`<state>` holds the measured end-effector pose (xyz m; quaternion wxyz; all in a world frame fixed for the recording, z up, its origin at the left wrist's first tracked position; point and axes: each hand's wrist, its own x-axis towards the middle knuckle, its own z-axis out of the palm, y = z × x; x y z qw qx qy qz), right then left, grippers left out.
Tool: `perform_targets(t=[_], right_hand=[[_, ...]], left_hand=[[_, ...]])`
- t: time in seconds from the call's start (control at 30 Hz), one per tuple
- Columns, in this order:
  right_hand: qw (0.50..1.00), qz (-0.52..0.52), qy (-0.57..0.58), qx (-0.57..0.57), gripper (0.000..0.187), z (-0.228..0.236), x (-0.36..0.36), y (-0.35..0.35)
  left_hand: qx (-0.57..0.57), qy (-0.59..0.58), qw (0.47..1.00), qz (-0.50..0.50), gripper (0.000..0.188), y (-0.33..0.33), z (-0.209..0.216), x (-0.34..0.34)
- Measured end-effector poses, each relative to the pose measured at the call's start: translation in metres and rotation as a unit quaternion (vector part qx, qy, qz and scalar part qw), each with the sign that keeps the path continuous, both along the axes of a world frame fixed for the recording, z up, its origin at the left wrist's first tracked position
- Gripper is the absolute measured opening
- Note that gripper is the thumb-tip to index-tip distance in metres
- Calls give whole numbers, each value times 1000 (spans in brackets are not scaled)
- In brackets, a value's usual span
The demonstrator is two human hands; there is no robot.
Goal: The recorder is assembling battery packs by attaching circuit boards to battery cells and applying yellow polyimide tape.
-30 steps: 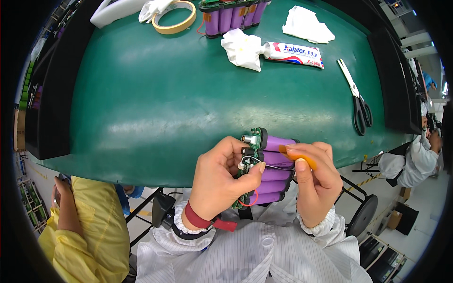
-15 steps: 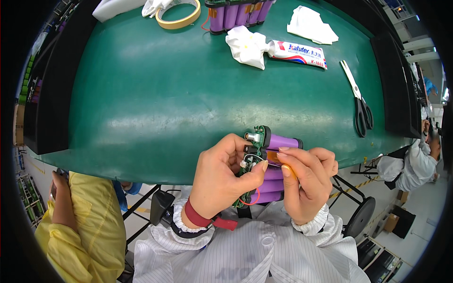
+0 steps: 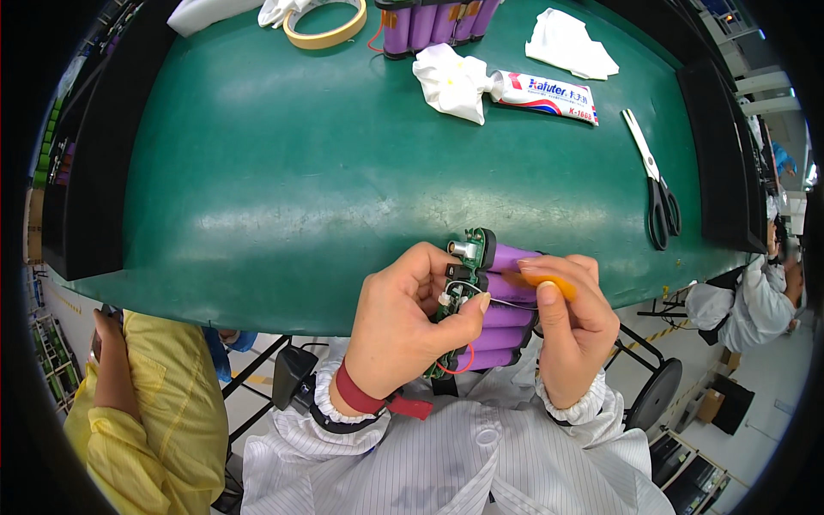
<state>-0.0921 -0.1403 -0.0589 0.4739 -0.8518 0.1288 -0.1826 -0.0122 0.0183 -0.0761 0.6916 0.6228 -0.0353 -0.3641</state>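
Note:
A battery pack (image 3: 506, 318) of purple cells with a green circuit board (image 3: 470, 249) along its left end is held at the table's near edge. My left hand (image 3: 399, 313) is closed around the board end, thumb and fingers gripping it. A thin white wire runs from under the left thumb across the cells, and a red wire (image 3: 463, 360) loops lower down. My right hand (image 3: 573, 330) pinches a strip of amber tape (image 3: 554, 281) over the upper cells, its left end close to a cell. Whether that end sticks to the cell I cannot tell.
A second purple battery pack (image 3: 438, 26) stands at the far side, by a tape roll (image 3: 326, 39). A glue tube (image 3: 545, 96) lies beside crumpled white tissue (image 3: 451, 83); another tissue (image 3: 571, 45) is behind. Scissors (image 3: 657, 189) lie right. A person in yellow (image 3: 163, 395) sits left.
My right hand has shifted slightly right, drawing the amber tape away from the cell where it lay. More of the white wire and the cells shows now. My left hand keeps its grip.

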Motion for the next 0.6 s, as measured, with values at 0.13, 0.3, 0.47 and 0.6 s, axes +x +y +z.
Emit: perform_targets(t=[0.13, 0.3, 0.47, 0.6], right_hand=[[998, -12, -28, -60, 14, 1, -1, -3], [974, 2, -38, -224, 23, 0, -4, 0], [957, 9, -39, -288, 33, -3, -6, 2], [955, 17, -31, -294, 32, -2, -6, 2]], left_hand=[[-11, 9, 1000, 8, 24, -1, 2, 0], [-15, 5, 1000, 7, 24, 0, -1, 0], [-17, 5, 1000, 2, 24, -1, 0, 0], [-36, 17, 999, 13, 24, -2, 1, 0]])
